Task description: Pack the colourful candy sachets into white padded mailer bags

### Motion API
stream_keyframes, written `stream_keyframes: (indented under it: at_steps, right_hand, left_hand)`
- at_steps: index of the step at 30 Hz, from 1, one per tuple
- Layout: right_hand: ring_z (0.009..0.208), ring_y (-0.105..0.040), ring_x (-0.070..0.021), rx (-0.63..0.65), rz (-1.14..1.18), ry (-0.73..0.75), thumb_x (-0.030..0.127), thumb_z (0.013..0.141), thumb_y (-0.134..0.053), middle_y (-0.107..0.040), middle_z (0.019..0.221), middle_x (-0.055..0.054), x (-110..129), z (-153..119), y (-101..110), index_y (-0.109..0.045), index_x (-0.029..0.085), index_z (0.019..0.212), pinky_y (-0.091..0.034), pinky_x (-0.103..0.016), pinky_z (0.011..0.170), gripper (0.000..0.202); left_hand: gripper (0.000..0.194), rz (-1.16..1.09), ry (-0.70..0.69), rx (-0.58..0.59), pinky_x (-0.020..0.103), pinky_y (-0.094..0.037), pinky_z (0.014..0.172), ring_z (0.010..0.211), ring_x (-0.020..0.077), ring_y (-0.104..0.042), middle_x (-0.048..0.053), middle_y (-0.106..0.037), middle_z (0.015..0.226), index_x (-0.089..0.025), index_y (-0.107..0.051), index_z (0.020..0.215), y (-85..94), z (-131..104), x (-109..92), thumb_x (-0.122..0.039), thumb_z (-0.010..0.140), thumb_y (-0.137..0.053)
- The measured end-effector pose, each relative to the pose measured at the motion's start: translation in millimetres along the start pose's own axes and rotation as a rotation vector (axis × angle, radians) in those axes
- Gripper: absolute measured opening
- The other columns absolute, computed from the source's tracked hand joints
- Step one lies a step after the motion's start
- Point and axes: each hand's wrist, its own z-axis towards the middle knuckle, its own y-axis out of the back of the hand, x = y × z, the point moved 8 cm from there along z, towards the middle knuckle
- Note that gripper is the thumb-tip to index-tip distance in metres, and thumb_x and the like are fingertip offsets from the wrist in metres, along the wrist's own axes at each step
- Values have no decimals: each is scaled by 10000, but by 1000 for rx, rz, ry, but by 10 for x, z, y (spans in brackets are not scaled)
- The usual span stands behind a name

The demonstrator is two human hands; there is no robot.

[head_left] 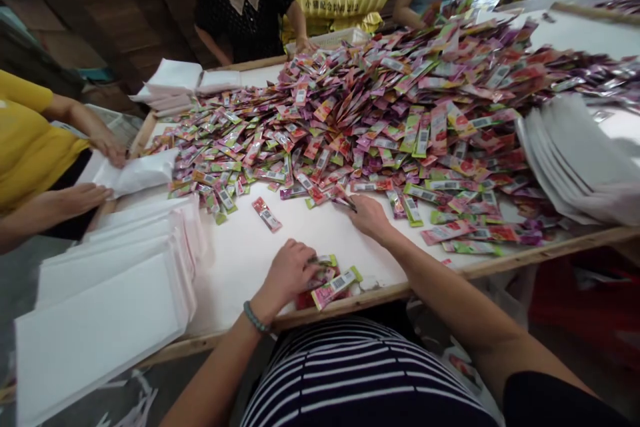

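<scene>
A large heap of small pink, green and purple packets (pixel 350 113) covers the far part of the white tabletop (pixel 235 267). My left hand (pixel 293 268), with a bracelet on its wrist, is curled over several packets (pixel 336 287) at the table's near edge; its fingertips are on them. My right hand (pixel 369 215) reaches to the near edge of the heap, its fingers pressed together around a packet or packets, partly blurred. One red and white packet (pixel 267 214) lies alone on the white surface, up and left of my left hand.
White bags (pixel 110 300) are stacked at the left, with another stack of bags (pixel 580 153) at the right. A person in yellow (pixel 30 140) handles a white bag. Two more people stand across the table. A wooden rim (pixel 350 303) edges it.
</scene>
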Motion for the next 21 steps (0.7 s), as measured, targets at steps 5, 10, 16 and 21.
stream_keyframes:
  at_steps: [5,10,16,21]
  right_hand:
    - [629,-545,-155,-1,357,-30,295,825,-527,-634,649,-19,-161,82,8,-641,170,731,-324,-237,565,193]
    - [578,-516,-139,-13,503,68,332,824,-526,-570,585,4,-72,53,30,-612,165,681,-341,-230,565,236]
    - [833,-613,-215,-119,151,254,251,895,-459,-701,939,-100,438,231,327,-642,170,1011,-400,-265,696,232]
    - [904,-653,-254,20,-30,92,326,907,-453,-702,1046,-168,806,612,218,-646,141,1113,-433,-284,707,338]
  left_hand:
    - [115,-33,57,12,355,-446,811,918,210,-551,53,-671,950,-194,-675,946,-151,-153,-88,-227,848,-624]
    - [215,-59,58,-52,392,-440,825,978,236,-549,64,-669,1046,-220,-677,1047,-154,-258,-72,-307,858,-624]
    - [237,-131,94,-135,387,-453,843,983,233,-584,55,-703,1034,-220,-666,1087,-119,-280,-16,-299,871,-607]
    - [212,-116,409,-315,338,-476,821,870,209,-636,54,-696,874,-184,-653,1012,148,-234,368,-325,905,-536]
